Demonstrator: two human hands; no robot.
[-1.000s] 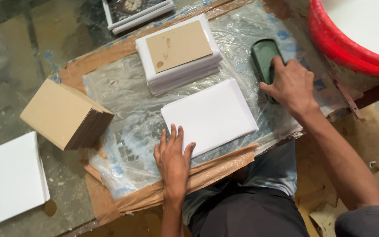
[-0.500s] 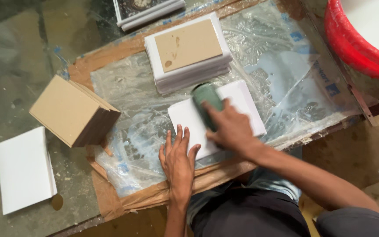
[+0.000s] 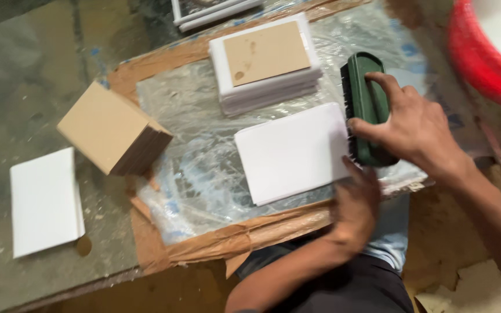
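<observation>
Tan cardboard box (image 3: 111,128), left of the plastic sheet (image 3: 204,168)

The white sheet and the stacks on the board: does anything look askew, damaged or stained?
The brown card topping the white stack has dark stains near its lower left corner. The brown stack sits askew, overhanging the board's left edge. The white sheet lies slightly tilted and looks clean. The plastic film under it is wrinkled.

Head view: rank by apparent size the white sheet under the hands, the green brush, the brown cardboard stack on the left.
1. white sheet, largest.
2. brown cardboard stack; it stands taller and closer to the camera, so the gap is unsure.
3. green brush, smallest, partly covered by the right hand.
</observation>
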